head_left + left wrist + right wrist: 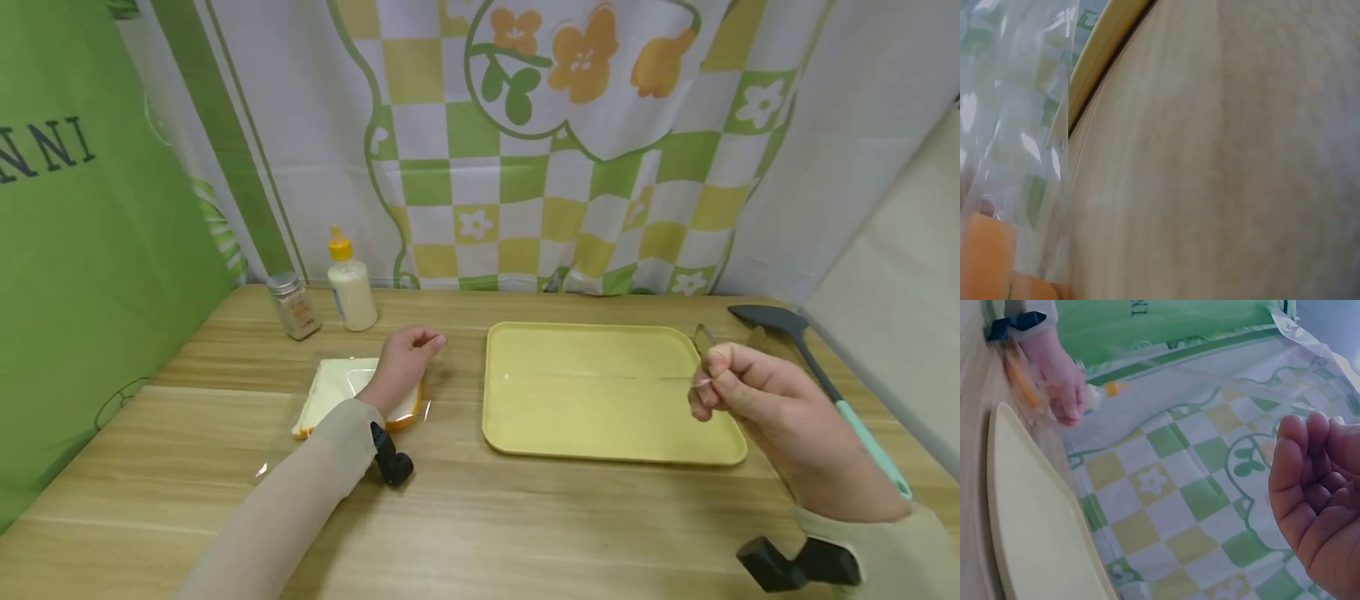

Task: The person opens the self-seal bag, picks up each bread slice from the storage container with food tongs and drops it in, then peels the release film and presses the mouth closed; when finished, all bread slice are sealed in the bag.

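Note:
White bread with an orange-brown crust [330, 383] lies in a clear plastic bag [1035, 125] at the left of the table. My left hand [403, 367] is over the bread's right side, its thumb and fingers pinched together at the bag's edge; the exact grip is partly hidden. My right hand [780, 408] is raised over the right end of the yellow tray [585, 417]. Between its thumb and fingertips it pinches a thin clear plastic strip [1235, 384], which stretches leftward above the tray. The strip's far end is too faint to follow.
Behind the bread stand a squeeze bottle with a yellow cap [352, 292] and a glass jar with a metal lid [294, 308]. A spatula with a mint handle [870, 450] lies on the right, partly behind my right hand. A patterned curtain [525, 225] closes the back.

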### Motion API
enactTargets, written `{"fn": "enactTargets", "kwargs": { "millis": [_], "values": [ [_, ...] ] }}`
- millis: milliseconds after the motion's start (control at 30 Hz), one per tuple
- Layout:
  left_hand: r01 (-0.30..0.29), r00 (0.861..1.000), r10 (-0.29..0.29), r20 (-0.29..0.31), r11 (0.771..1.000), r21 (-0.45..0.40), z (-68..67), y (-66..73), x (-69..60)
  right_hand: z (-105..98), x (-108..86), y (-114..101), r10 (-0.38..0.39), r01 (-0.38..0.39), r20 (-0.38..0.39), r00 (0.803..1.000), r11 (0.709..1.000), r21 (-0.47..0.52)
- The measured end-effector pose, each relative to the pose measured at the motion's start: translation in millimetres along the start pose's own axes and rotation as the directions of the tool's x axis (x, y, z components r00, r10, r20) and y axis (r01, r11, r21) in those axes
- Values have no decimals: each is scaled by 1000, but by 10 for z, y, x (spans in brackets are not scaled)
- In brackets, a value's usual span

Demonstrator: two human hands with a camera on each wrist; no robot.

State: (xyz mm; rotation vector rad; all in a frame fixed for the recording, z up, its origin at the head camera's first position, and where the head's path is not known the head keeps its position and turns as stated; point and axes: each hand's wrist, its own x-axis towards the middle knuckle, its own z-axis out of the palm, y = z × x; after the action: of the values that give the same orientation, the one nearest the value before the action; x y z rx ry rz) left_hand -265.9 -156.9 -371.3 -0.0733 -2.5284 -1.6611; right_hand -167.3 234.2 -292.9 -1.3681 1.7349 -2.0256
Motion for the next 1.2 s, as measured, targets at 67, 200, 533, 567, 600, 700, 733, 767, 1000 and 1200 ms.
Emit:
{"fn": "enactTargets", "kwargs": {
  "millis": [67, 200, 533, 567, 600, 700, 733, 767, 1000, 1200],
  "values": [
    [1, 1000, -1, 9, 1000, 14, -10, -5, -2, -30, -80, 4, 39, -38, -12, 999, 999, 33],
    [6, 1000, -6, 9, 1000, 20, -16, -14, 11, -50, -238, 92, 127, -127, 10, 992, 991, 39],
    [26, 1000, -26, 6, 1000, 2, -4, 4, 17, -74, -744, 358, 543, -548, -177, 821, 836, 25],
    [29, 1000, -29, 6, 1000, 2, -3, 5, 15, -67, -782, 376, 575, -587, -197, 794, 810, 1],
    [31, 1000, -31, 4, 1000, 0, -2, 9, 12, -58, -815, 390, 608, -627, -222, 762, 778, -23],
    [33, 999, -33, -1, 999, 4, 6, 8, 5, -32, -888, 422, 668, -711, -287, 687, 700, -73],
    [33, 999, -33, -4, 999, 6, 8, 11, 6, -27, -900, 425, 680, -729, -303, 668, 680, -80],
    [34, 999, -34, -5, 999, 7, 9, 12, 7, -22, -908, 426, 690, -746, -321, 649, 661, -86],
    [19, 1000, -19, 0, 1000, 13, 13, 0, 16, 0, -878, 400, 723, -824, -446, 528, 563, -65],
    [34, 999, -34, -1, 999, 13, 5, -2, 18, -44, -803, 336, 652, -787, -520, 553, 614, -67]
  ]
}}
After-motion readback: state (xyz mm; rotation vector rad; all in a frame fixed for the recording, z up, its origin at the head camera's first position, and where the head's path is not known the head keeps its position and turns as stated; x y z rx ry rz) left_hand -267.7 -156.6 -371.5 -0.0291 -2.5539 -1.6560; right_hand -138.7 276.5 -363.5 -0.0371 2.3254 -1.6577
